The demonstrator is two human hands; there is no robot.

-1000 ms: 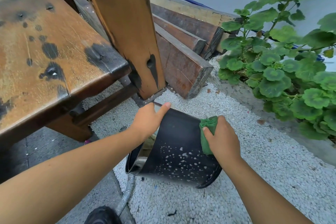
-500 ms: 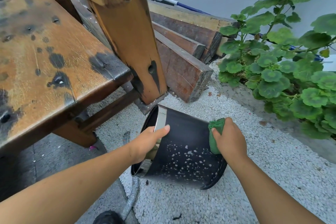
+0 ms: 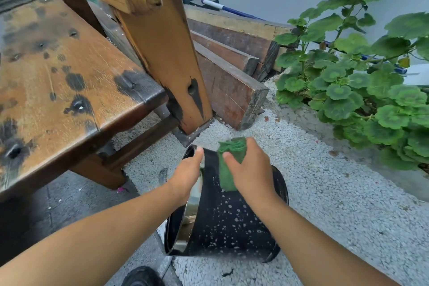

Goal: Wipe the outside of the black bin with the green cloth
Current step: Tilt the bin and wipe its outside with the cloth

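The black bin (image 3: 228,225) lies tipped on its side on white gravel, its open mouth facing left and its outside dotted with white specks. My left hand (image 3: 186,175) grips the bin's shiny rim near the top. My right hand (image 3: 251,172) presses the folded green cloth (image 3: 228,165) against the upper outside of the bin, close to the rim. The cloth sticks out above and to the left of my fingers.
A weathered wooden bench (image 3: 60,86) with a thick leg (image 3: 167,58) stands left and behind the bin. Stacked timber beams (image 3: 232,76) lie behind. A leafy green plant (image 3: 362,90) fills the right. A grey hose (image 3: 167,264) runs under the bin.
My right hand slid the green cloth from the bin's right end leftward toward the rim. The bin's mouth has turned more toward me, and my left hand stays on the rim.
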